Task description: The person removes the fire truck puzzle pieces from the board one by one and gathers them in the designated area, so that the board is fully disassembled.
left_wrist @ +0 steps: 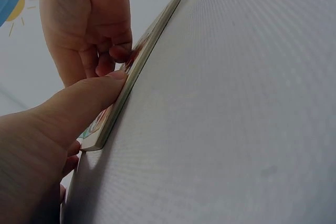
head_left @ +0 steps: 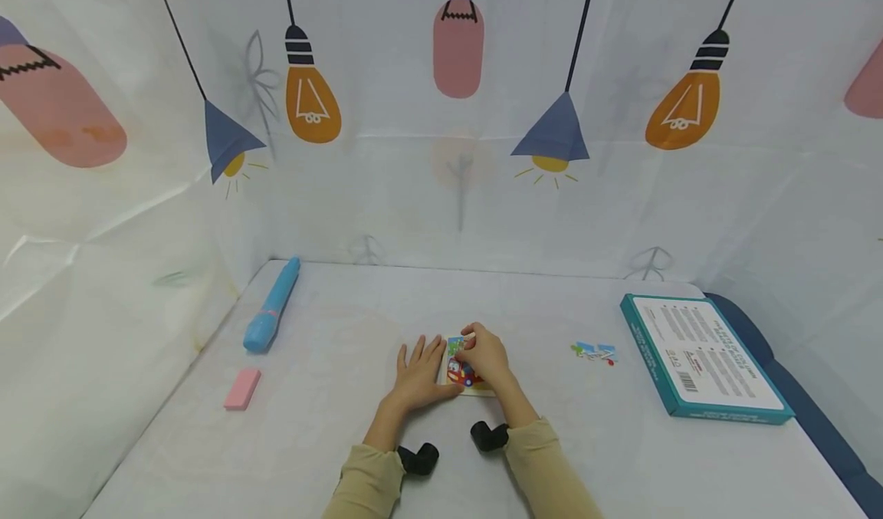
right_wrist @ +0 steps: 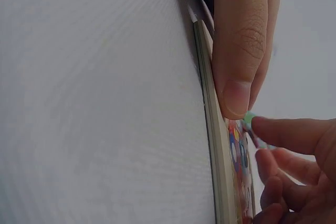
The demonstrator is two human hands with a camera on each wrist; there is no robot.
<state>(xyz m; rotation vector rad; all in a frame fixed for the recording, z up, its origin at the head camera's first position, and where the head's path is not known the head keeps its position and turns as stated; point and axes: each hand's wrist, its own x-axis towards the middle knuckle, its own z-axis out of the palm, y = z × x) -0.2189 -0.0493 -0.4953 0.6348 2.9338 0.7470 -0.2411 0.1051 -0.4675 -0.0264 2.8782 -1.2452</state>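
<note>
A small jigsaw puzzle board (head_left: 455,374) with a colourful car picture and a pale frame lies flat on the table. Spread along its left side, my left hand (head_left: 417,381) holds it in place, the thumb (left_wrist: 100,95) resting on the near edge. Over the picture, my right hand (head_left: 488,358) pinches a puzzle piece (right_wrist: 249,117) between thumb and fingers; only a greenish bit of it shows in the right wrist view. Several loose puzzle pieces (head_left: 595,352) lie in a small group to the right of the board.
A teal-edged box (head_left: 710,358) with printed text lies at the right. At the left are a blue pen-shaped device (head_left: 272,308) and a pink block (head_left: 243,389). A white sheet with printed lamps (head_left: 441,189) hangs behind the table.
</note>
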